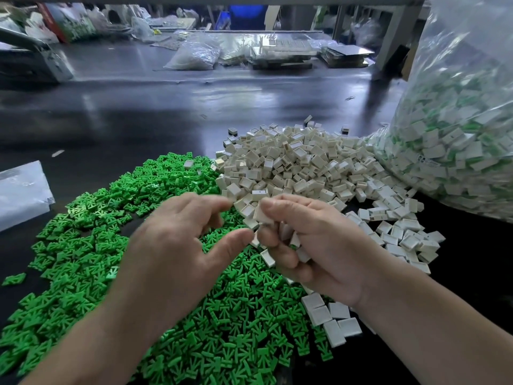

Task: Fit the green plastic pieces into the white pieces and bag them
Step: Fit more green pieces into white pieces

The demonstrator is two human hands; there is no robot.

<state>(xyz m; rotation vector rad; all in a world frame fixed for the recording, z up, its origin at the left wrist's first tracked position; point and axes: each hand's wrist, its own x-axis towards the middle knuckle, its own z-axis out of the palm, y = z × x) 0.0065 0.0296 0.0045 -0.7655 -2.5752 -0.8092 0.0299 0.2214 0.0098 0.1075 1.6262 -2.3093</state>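
Observation:
A wide heap of green plastic pieces (83, 245) covers the dark table at the left and front. Behind it rises a pile of white pieces (299, 162). My right hand (313, 245) hovers where the two piles meet, its fingers curled round several white pieces, one white piece (262, 213) pinched at the fingertips. My left hand (177, 245) hangs over the green heap just left of it, fingers spread and blurred, holding nothing I can see. A big clear bag (458, 129) with assembled white-and-green pieces stands at the right.
A flat plastic bag (22, 193) lies at the left edge. Loose white pieces (327, 315) lie near my right wrist. At the back, across the dark table (166, 101), lie more plastic bags (194, 55) and stacked trays (280, 54).

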